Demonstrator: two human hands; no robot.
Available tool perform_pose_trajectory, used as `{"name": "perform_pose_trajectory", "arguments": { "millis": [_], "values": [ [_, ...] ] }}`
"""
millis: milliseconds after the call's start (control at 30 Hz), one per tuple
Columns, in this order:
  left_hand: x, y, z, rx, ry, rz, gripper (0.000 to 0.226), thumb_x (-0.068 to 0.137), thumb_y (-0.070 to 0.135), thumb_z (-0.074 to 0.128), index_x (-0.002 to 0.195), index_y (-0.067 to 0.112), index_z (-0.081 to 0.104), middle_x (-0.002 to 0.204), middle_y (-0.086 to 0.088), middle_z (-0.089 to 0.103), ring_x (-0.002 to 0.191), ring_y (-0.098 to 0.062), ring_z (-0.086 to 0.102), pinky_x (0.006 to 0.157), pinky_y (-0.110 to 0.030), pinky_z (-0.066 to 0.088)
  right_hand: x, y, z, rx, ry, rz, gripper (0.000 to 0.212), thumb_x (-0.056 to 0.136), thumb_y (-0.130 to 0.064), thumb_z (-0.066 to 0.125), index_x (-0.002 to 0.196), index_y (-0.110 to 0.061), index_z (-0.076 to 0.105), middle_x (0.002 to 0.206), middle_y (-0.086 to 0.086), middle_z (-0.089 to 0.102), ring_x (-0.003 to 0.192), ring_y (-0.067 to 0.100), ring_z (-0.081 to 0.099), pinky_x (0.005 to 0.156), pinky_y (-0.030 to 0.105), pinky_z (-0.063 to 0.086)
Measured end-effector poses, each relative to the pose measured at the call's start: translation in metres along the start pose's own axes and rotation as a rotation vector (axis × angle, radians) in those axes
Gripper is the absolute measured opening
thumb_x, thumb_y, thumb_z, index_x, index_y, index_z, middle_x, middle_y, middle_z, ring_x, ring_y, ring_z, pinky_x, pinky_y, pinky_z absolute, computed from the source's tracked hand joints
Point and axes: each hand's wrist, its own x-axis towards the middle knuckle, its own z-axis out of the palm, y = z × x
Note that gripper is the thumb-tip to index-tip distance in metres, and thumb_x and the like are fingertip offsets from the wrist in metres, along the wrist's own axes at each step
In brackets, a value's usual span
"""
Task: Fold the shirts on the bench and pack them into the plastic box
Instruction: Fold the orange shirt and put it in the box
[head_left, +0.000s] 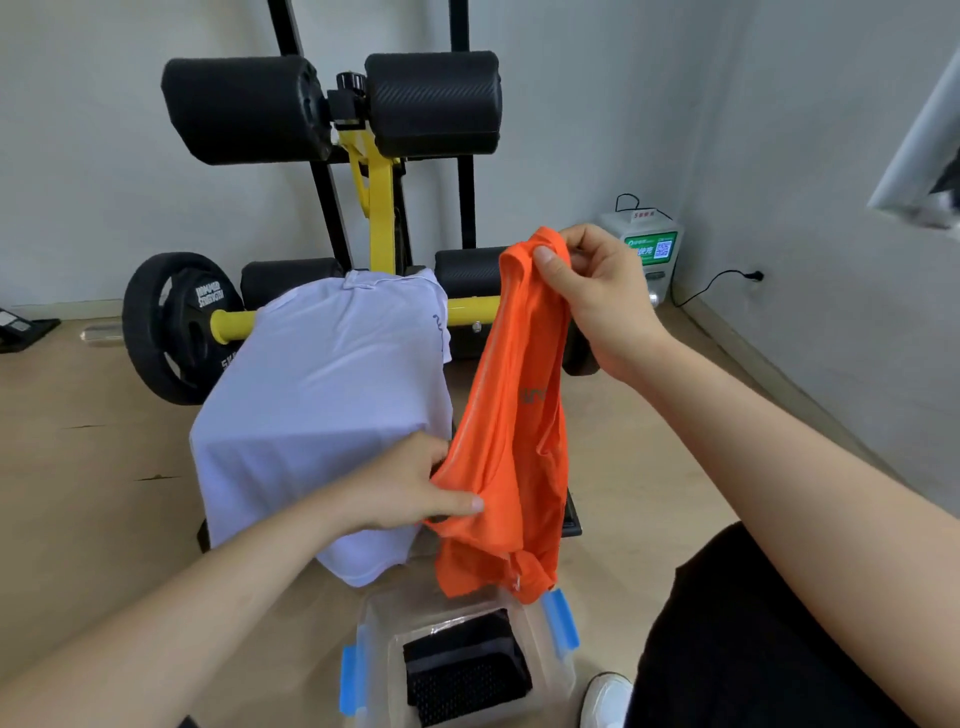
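I am holding the orange shirt (511, 441) in the air just above the far rim of the box (550, 670); whether its hanging hem touches that rim I cannot tell. My right hand (597, 291) is pinching the shirt's top edge high above the box, fingers (550, 262) clamped on the cloth. My left hand (410, 488) is gripping a lower bunch, above the box and toward its left. Inside the box a folded black garment (465, 670) is lying flat. The white shirt (322, 395) is lying draped over the tabletop (572, 518) just beyond the box. A weight plate (176, 327) is standing farther beyond the box, to its left.
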Motion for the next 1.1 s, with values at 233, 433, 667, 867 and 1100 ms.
{"name": "perform_pose_trajectory", "arguments": {
  "millis": [233,433,667,867,1100],
  "values": [
    [-0.008,-0.012,-0.003,0.103,-0.023,0.034,0.035,0.066,0.033,0.086,0.089,0.011,0.073,0.084,-0.004,0.076,0.078,-0.013,0.068,0.079,-0.042,0.057,0.016,0.039,-0.039,-0.18,0.133,0.113,0.007,0.093,-0.017,0.066,0.089,-0.014,0.061,0.084,0.007,0.069,0.073,0.014,0.065,0.07,0.03,0.056],
    [-0.006,-0.01,-0.009,-0.007,0.203,0.031,0.048,0.053,0.034,0.069,0.074,-0.008,0.06,0.062,-0.004,0.047,0.063,-0.014,0.044,0.062,-0.035,0.037,0.023,0.061,-0.051,-0.209,0.094,0.207,0.009,0.093,-0.01,0.064,0.1,-0.014,0.069,0.088,0.0,0.07,0.078,0.009,0.066,0.068,0.019,0.053],
    [-0.021,0.007,-0.028,-0.162,0.363,0.068,0.02,0.068,0.025,0.075,0.072,0.006,0.07,0.074,-0.023,0.068,0.069,-0.017,0.061,0.07,-0.031,0.049,0.028,0.07,-0.063,-0.237,0.191,0.268,0.013,0.093,-0.018,0.065,0.08,-0.019,0.066,0.077,0.001,0.063,0.069,0.01,0.056,0.06,0.021,0.044],
    [-0.041,0.014,-0.047,-0.353,0.295,0.099,0.03,0.07,0.023,0.089,0.089,0.006,0.073,0.089,-0.016,0.076,0.081,-0.02,0.071,0.076,-0.023,0.058,0.027,0.069,-0.06,-0.256,0.234,0.269,0.014,0.096,-0.023,0.059,0.089,-0.014,0.067,0.079,0.001,0.061,0.072,0.011,0.053,0.065,0.025,0.045],
    [-0.057,0.01,-0.058,-0.271,0.317,0.141,0.038,0.059,0.028,0.093,0.09,0.012,0.078,0.093,-0.012,0.078,0.086,-0.022,0.075,0.079,-0.022,0.058,0.025,0.064,-0.048,-0.234,0.214,0.301,0.013,0.096,-0.02,0.06,0.085,-0.015,0.065,0.075,-0.002,0.058,0.07,0.01,0.052,0.062,0.023,0.043]
  ]
}}
